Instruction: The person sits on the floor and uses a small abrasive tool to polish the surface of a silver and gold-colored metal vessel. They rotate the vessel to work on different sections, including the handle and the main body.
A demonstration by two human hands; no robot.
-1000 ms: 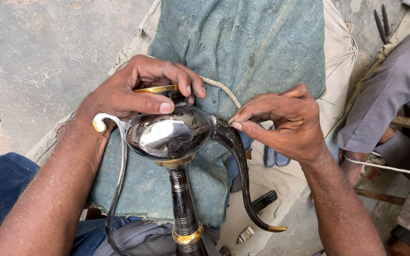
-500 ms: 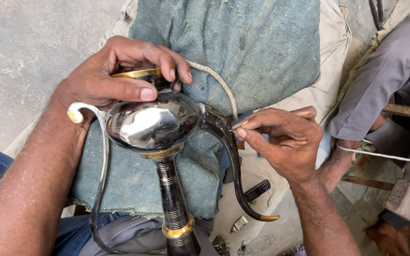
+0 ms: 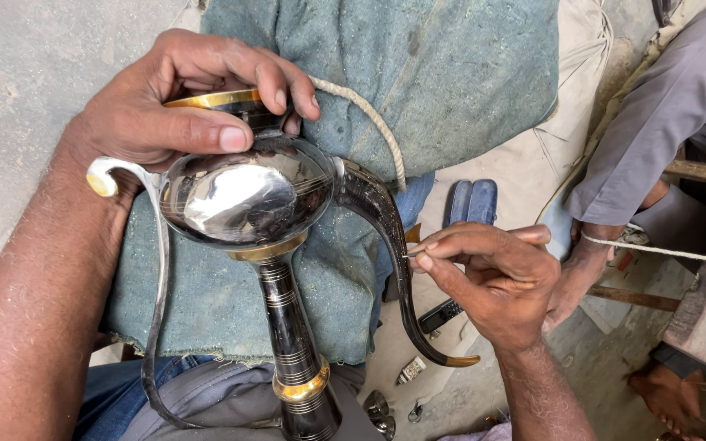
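Polished vessel: dark, mirror-bright ewer (image 3: 247,196) with brass bands, lying on its side across the person's lap, its mouth pointing away from the camera.
Ewer parts: curved spout (image 3: 390,245) with brass tip on the right of the body; thin looping handle (image 3: 157,310) on the left; banded stem (image 3: 292,335) running toward the camera.
Left hand (image 3: 173,106): clamped over the ewer's brass rim, thumb pressed along the upper body.
Right hand (image 3: 492,278): fingertips pinched on a thin needle-like tool (image 3: 413,254), tip just beside the spout.
Support: blue-green cloth pad (image 3: 451,82) under the ewer, with a pale cord (image 3: 373,122) lying over it.
Right of ewer: blue sandals (image 3: 471,200); another person's grey sleeve (image 3: 655,122); a taut string (image 3: 663,251).
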